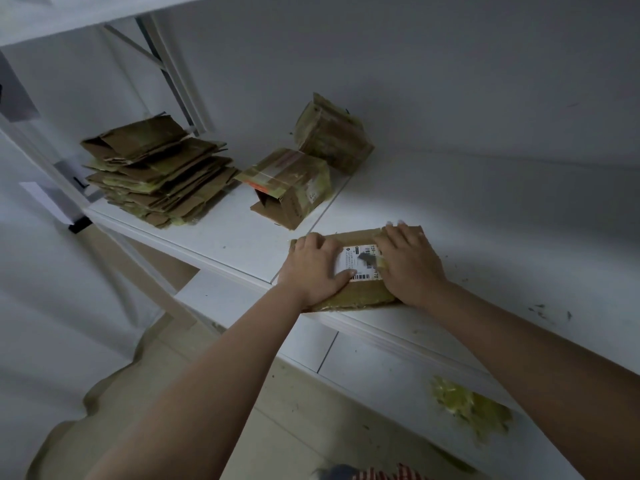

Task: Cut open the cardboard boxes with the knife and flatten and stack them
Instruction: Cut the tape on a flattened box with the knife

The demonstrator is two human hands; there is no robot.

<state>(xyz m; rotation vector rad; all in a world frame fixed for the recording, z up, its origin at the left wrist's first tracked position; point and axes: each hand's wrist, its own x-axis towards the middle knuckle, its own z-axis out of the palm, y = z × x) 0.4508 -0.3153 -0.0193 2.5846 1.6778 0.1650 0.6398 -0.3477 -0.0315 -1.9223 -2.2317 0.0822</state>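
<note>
A flattened cardboard box (353,296) with a white shipping label (360,266) lies near the front edge of the white table (485,237). My left hand (313,268) presses flat on its left part, fingers straight. My right hand (410,265) presses flat on its right part, fingertips reaching the far flap. A stack of flattened boxes (159,174) sits at the far left. Two boxes still in shape stand behind: one open-ended box (289,185) on its side and another box (332,135) near the wall. No knife is in view.
A crumpled wad of yellowish tape (471,407) lies on the lower white ledge at the right. White shelf posts (180,81) rise at the back left. Brown cardboard (121,403) covers the floor below. Small scraps dot the table at the right.
</note>
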